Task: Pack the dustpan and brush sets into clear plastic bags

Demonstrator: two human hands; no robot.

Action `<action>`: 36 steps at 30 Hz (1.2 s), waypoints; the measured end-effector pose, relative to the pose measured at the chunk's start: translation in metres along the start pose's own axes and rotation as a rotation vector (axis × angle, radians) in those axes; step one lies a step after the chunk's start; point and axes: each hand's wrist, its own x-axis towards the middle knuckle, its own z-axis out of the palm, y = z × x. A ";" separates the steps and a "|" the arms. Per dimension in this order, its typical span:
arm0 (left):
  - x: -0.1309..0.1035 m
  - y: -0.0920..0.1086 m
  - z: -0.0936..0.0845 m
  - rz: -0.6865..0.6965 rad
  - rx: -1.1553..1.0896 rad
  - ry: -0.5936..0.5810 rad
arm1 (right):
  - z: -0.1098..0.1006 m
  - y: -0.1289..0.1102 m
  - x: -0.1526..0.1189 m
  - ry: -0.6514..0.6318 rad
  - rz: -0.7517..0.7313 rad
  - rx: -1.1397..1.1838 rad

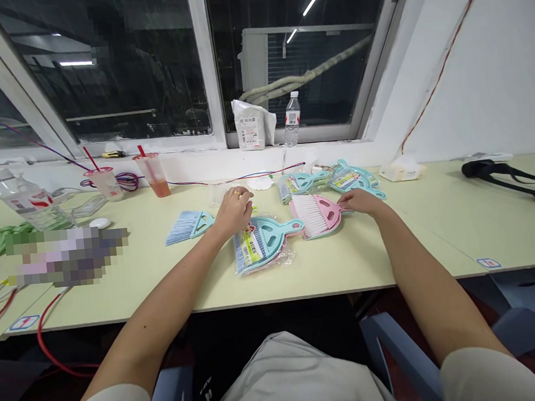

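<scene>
My right hand [359,202] pinches the handle end of a pink hand brush [327,214] with white bristles. That brush lies over a light blue dustpan edge showing beneath it. My left hand [235,212], with a ring on one finger, is curled just above a plastic-wrapped dustpan and brush set [270,236], light blue with a yellow label. Whatever its fingers touch is hidden. Left of my wrist lies a blue hand brush [190,225], its handle passing out of sight behind the hand.
Two more wrapped sets, one on the left [297,184] and one on the right [352,179], lie farther back. Drink cups [153,173] and a water bottle [33,199] stand left. A tissue pack [401,169] and black headgear [513,179] lie right. Red cables [49,332] hang over the front edge.
</scene>
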 end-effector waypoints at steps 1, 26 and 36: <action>0.000 0.000 0.000 -0.004 -0.002 -0.001 | 0.000 0.000 0.000 0.007 0.002 0.010; 0.016 0.022 -0.003 -0.724 -1.448 0.061 | 0.087 -0.122 -0.037 0.066 -0.309 1.191; 0.008 0.028 -0.002 -0.633 -1.323 0.065 | 0.078 -0.122 -0.055 -0.153 -0.383 0.890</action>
